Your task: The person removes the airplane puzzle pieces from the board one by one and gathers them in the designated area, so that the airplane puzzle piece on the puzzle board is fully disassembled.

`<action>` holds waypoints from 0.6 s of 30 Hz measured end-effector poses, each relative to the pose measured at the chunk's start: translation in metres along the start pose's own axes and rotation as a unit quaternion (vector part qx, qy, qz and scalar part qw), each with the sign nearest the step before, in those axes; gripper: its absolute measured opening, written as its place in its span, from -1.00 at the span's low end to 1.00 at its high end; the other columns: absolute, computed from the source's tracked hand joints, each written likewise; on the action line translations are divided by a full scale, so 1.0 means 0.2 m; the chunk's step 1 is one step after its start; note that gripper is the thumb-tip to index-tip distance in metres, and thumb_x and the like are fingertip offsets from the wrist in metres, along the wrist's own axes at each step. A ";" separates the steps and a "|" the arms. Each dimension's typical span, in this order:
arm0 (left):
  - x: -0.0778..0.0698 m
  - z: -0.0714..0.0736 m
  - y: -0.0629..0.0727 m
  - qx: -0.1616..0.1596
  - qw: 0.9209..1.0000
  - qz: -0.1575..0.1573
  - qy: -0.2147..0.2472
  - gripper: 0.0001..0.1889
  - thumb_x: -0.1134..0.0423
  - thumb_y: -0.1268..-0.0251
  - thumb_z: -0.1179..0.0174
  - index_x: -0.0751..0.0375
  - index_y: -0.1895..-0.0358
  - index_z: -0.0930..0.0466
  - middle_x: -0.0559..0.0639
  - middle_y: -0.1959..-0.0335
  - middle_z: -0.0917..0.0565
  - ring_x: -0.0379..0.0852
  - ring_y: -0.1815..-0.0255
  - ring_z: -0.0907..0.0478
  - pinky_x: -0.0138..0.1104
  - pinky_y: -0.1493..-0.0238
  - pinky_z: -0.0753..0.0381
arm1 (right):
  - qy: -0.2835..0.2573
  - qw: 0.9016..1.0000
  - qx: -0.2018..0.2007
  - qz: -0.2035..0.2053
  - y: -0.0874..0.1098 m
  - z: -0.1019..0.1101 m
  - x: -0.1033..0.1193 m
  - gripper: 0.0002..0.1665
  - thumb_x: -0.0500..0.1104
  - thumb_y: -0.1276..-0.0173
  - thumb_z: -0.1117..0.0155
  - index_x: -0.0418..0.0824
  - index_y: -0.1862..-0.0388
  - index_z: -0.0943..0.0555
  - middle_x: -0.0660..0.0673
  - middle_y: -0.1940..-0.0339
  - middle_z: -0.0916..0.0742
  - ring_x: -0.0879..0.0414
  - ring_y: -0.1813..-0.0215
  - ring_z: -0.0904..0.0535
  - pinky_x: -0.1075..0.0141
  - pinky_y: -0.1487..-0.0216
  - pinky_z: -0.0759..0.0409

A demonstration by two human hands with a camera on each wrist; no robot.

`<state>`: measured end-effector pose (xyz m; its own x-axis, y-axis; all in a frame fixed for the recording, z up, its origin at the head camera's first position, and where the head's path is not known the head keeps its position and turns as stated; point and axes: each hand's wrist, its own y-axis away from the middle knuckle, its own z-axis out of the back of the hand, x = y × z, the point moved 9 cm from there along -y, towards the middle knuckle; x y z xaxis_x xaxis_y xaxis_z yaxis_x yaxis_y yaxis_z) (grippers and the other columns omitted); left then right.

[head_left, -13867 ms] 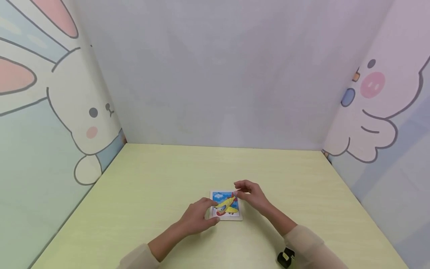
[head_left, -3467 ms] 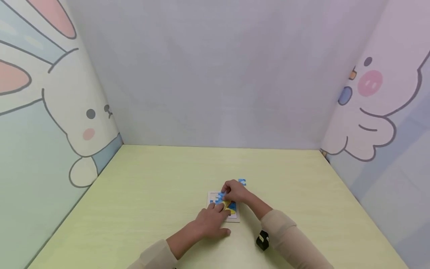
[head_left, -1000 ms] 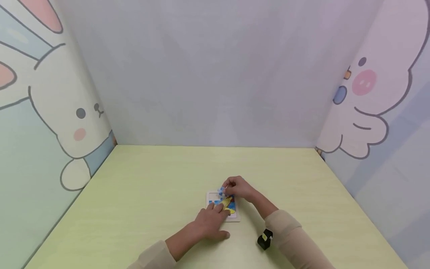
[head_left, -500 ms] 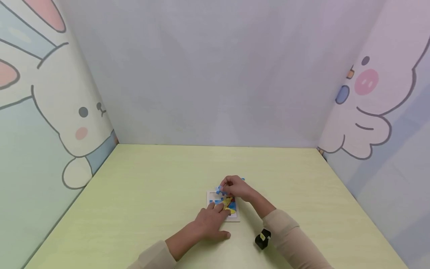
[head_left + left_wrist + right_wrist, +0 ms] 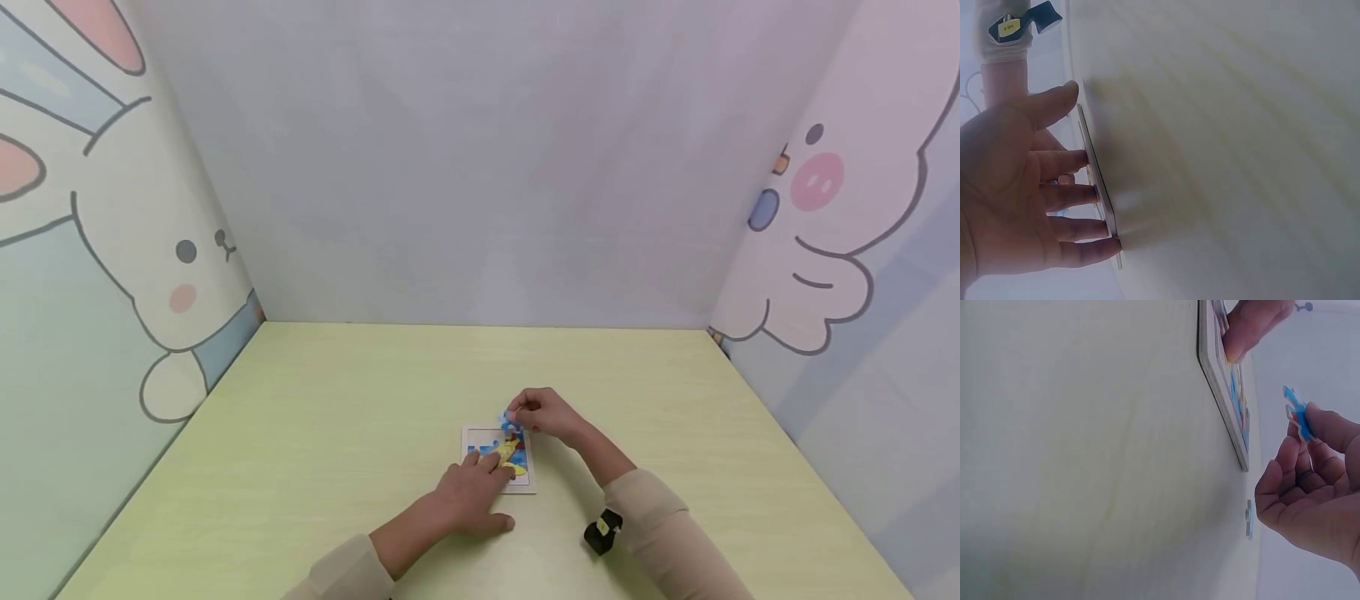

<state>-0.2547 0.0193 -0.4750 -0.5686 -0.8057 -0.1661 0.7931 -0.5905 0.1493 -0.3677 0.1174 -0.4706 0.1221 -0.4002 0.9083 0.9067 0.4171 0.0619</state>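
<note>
A small square jigsaw puzzle tray with a pale frame lies on the table. Yellow airplane pieces and blue sky pieces fill part of it; its upper left shows bare backing. My left hand rests over the tray's lower left, fingers extended, fingertips touching it in the left wrist view. Above the tray's top right corner, my right hand pinches a blue jigsaw piece between thumb and finger, lifted clear of the tray. Another loose jigsaw piece lies beyond the tray, hidden by the right hand in the head view.
The pale yellow-green table stretches around the tray. A grey back wall and side panels with a rabbit and a pig enclose it. A black device sits by the right sleeve.
Since half a second ago, my right hand has moved right, carrying the blue jigsaw piece. The left hand has stayed put. The picture was whole in the tray in the earliest frame.
</note>
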 end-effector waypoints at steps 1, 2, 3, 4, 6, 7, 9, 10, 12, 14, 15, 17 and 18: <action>0.00 0.00 0.00 0.001 1.000 0.000 0.000 -0.31 -0.30 -0.04 -0.18 -0.06 -0.24 -0.41 -0.02 -0.24 -0.35 0.19 -0.22 -0.26 -0.01 0.12 -0.45 | 0.001 1.000 -0.001 0.000 0.00 0.01 -0.01 -0.85 -0.24 -0.30 -0.22 -0.32 0.23 -0.59 -0.10 0.49 -0.55 0.07 0.49 -0.38 0.26 0.46 -0.37; 0.00 0.00 0.00 0.001 1.000 0.000 0.001 -0.31 -0.30 -0.04 -0.18 -0.07 -0.24 -0.41 -0.02 -0.24 -0.35 0.20 -0.23 -0.26 -0.01 0.12 -0.45 | 0.003 1.000 -0.001 -0.003 0.01 0.03 -0.02 -0.85 -0.23 -0.30 -0.23 -0.32 0.24 -0.59 -0.10 0.49 -0.55 0.08 0.49 -0.38 0.25 0.46 -0.37; 0.00 0.00 0.00 0.001 1.000 0.000 0.002 -0.31 -0.30 -0.04 -0.18 -0.07 -0.24 -0.41 -0.02 -0.23 -0.36 0.20 -0.22 -0.26 -0.01 0.12 -0.45 | 0.004 1.000 -0.002 -0.004 0.01 0.04 -0.02 -0.84 -0.22 -0.30 -0.24 -0.32 0.24 -0.60 -0.10 0.49 -0.55 0.07 0.50 -0.38 0.25 0.46 -0.37; 0.00 0.00 0.00 0.001 1.000 0.000 0.002 -0.31 -0.29 -0.05 -0.19 -0.06 -0.24 -0.41 -0.02 -0.22 -0.36 0.20 -0.22 -0.26 -0.01 0.12 -0.45 | 0.005 1.000 -0.004 -0.003 0.01 0.05 -0.03 -0.83 -0.21 -0.29 -0.25 -0.31 0.24 -0.60 -0.10 0.50 -0.55 0.08 0.50 -0.38 0.25 0.46 -0.37; 0.01 0.00 -0.01 0.000 1.000 0.001 0.001 -0.32 -0.29 -0.05 -0.19 -0.07 -0.24 -0.41 -0.03 -0.22 -0.36 0.19 -0.21 -0.27 -0.02 0.12 -0.45 | 0.006 1.000 -0.006 -0.001 0.02 0.08 -0.03 -0.82 -0.20 -0.29 -0.26 -0.32 0.24 -0.60 -0.09 0.50 -0.56 0.09 0.50 -0.39 0.24 0.46 -0.38; 0.01 0.01 -0.01 -0.001 1.000 0.001 0.001 -0.32 -0.29 -0.04 -0.19 -0.06 -0.23 -0.41 -0.03 -0.21 -0.36 0.19 -0.21 -0.27 -0.02 0.13 -0.45 | 0.007 1.000 -0.006 -0.002 0.02 0.09 -0.04 -0.82 -0.20 -0.29 -0.25 -0.32 0.24 -0.60 -0.09 0.50 -0.57 0.09 0.50 -0.39 0.24 0.45 -0.38; 0.01 0.01 -0.01 -0.002 1.000 0.001 0.002 -0.32 -0.29 -0.04 -0.20 -0.06 -0.23 -0.41 -0.02 -0.21 -0.36 0.19 -0.21 -0.27 -0.03 0.13 -0.45 | 0.007 1.000 -0.008 -0.006 0.03 0.11 -0.06 -0.83 -0.22 -0.29 -0.25 -0.33 0.23 -0.60 -0.09 0.49 -0.59 0.09 0.49 -0.40 0.25 0.45 -0.38; 0.01 0.01 -0.01 -0.001 1.000 0.001 0.003 -0.32 -0.28 -0.04 -0.20 -0.07 -0.23 -0.41 -0.02 -0.22 -0.36 0.19 -0.21 -0.27 -0.03 0.13 -0.45 | 0.006 1.000 -0.010 -0.010 0.04 0.13 -0.07 -0.83 -0.23 -0.29 -0.24 -0.33 0.23 -0.60 -0.09 0.48 -0.60 0.09 0.49 -0.41 0.25 0.45 -0.39; 0.01 0.00 -0.01 0.001 1.000 0.003 0.006 -0.32 -0.28 -0.04 -0.20 -0.07 -0.24 -0.41 -0.01 -0.24 -0.35 0.19 -0.23 -0.26 -0.01 0.10 -0.44 | 0.008 1.000 -0.012 -0.019 0.05 0.15 -0.10 -0.85 -0.25 -0.29 -0.24 -0.34 0.23 -0.59 -0.09 0.47 -0.62 0.08 0.48 -0.41 0.25 0.44 -0.39; 0.01 0.00 -0.01 0.004 1.000 0.003 0.008 -0.32 -0.28 -0.05 -0.20 -0.07 -0.24 -0.41 -0.01 -0.25 -0.35 0.20 -0.24 -0.25 0.00 0.08 -0.44 | 0.012 0.999 -0.019 -0.026 0.06 0.17 -0.12 -0.85 -0.25 -0.28 -0.25 -0.33 0.24 -0.60 -0.09 0.46 -0.63 0.08 0.48 -0.42 0.26 0.45 -0.39; 0.01 0.00 -0.01 0.005 1.000 0.003 0.008 -0.32 -0.28 -0.05 -0.19 -0.07 -0.24 -0.41 -0.01 -0.26 -0.34 0.20 -0.24 -0.24 0.01 0.07 -0.43 | 0.013 0.999 -0.022 -0.028 0.06 0.19 -0.13 -0.85 -0.24 -0.28 -0.25 -0.33 0.25 -0.60 -0.09 0.46 -0.63 0.08 0.48 -0.42 0.26 0.45 -0.39; 0.01 0.00 -0.01 0.008 1.000 0.003 0.008 -0.32 -0.29 -0.05 -0.19 -0.08 -0.25 -0.40 -0.01 -0.27 -0.34 0.20 -0.25 -0.24 0.02 0.05 -0.42 | 0.019 0.999 -0.028 -0.032 0.07 0.21 -0.15 -0.85 -0.23 -0.27 -0.26 -0.33 0.26 -0.60 -0.10 0.46 -0.64 0.08 0.47 -0.42 0.26 0.45 -0.39; 0.01 0.00 -0.01 0.008 1.000 0.003 0.008 -0.32 -0.29 -0.05 -0.19 -0.08 -0.24 -0.40 -0.02 -0.27 -0.34 0.20 -0.25 -0.24 0.02 0.05 -0.42 | 0.021 0.999 -0.031 -0.034 0.07 0.22 -0.15 -0.84 -0.23 -0.27 -0.26 -0.32 0.26 -0.60 -0.10 0.46 -0.64 0.08 0.48 -0.41 0.26 0.45 -0.39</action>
<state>-0.2563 0.0189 -0.4763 -0.5606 -0.8083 -0.1800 0.7925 -0.5867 0.1663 -0.3757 0.1718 -0.4789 0.0754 -0.4604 0.8845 0.9367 0.3368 0.0955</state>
